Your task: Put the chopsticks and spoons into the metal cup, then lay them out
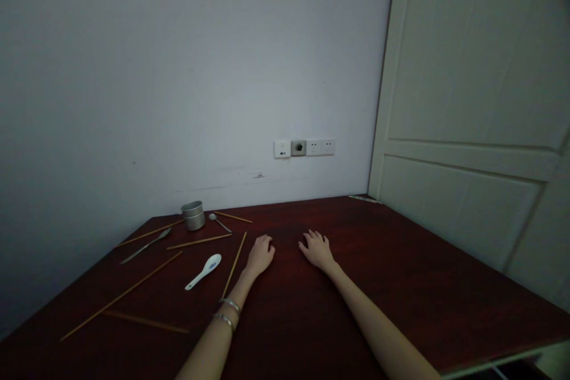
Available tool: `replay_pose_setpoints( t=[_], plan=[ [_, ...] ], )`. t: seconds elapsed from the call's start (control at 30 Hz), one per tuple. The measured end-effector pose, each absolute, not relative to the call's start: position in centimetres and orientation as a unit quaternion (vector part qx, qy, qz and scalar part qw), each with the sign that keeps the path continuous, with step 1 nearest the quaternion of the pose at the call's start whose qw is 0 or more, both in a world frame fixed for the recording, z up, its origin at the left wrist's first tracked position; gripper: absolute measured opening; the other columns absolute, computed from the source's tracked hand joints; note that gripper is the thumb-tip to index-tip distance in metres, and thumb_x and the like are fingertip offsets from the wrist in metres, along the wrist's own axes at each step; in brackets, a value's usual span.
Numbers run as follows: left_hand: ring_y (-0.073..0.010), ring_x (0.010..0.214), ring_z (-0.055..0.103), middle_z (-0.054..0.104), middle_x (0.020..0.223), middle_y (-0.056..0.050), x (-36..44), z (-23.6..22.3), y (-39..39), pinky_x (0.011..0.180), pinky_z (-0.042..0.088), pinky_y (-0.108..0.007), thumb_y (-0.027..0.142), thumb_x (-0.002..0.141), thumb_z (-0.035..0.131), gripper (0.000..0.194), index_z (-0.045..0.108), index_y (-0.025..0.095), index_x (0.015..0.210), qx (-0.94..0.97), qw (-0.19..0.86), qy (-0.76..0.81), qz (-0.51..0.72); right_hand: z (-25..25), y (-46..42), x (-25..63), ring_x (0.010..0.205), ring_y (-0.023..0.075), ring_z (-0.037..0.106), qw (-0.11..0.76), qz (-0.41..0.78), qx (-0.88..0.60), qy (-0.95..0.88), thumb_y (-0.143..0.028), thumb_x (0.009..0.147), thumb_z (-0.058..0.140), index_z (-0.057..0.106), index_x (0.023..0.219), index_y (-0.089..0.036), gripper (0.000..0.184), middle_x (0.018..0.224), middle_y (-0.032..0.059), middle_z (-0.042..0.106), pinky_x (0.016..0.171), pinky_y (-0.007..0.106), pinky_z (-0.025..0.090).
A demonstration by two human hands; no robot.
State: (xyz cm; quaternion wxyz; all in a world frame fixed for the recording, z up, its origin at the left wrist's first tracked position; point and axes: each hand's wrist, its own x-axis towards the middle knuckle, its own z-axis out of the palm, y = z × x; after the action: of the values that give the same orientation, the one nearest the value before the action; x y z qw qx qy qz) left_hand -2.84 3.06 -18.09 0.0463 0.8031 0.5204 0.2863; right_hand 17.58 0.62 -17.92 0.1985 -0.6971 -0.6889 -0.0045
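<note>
Dark red wood is shown by the table (414, 285), on which the left hand (260, 255) and the right hand (317, 249) are rested palm down, a gap being left between them. On the left, above two silver bracelets (232, 305), the grip is loosely spread and slightly curled; on the right, it is spread and fanned toward the wall (214, 71). Just beside the left hand, a thin wooden stick (234, 265) is laid aslant, its near end by the bracelets. Farther left, a white spoon (207, 269) marked with blue in its bowl is seen, its handle pointed toward the near left. Behind it, near the wall, a metal cup (193, 216) is stood upright, with a small metal spoon (221, 224) placed just to its right. More sticks (121, 296) are scattered around these, and a long metal utensil (149, 244) is set among them. On the wall, a row of sockets (320, 147) is mounted.
</note>
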Motion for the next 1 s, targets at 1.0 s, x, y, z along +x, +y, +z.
replay_pose_setpoints(
  t=[1.0],
  plan=[
    [-0.0176,0.113,0.043,0.054,0.114,-0.011,-2.61,-17.8,2.22,0.097,0.029,-0.028,0.018,0.078,0.04,0.03,0.055,0.012,0.103,0.801,0.057,0.533,0.266,-17.6,0.07,17.25,0.125,0.0268,0.026,0.179,0.01,-0.701,-0.69,-0.039,0.082,0.03,0.045,0.122,-0.014,0.05,0.133,0.0125,0.038,0.098,0.045,0.016]
  ],
)
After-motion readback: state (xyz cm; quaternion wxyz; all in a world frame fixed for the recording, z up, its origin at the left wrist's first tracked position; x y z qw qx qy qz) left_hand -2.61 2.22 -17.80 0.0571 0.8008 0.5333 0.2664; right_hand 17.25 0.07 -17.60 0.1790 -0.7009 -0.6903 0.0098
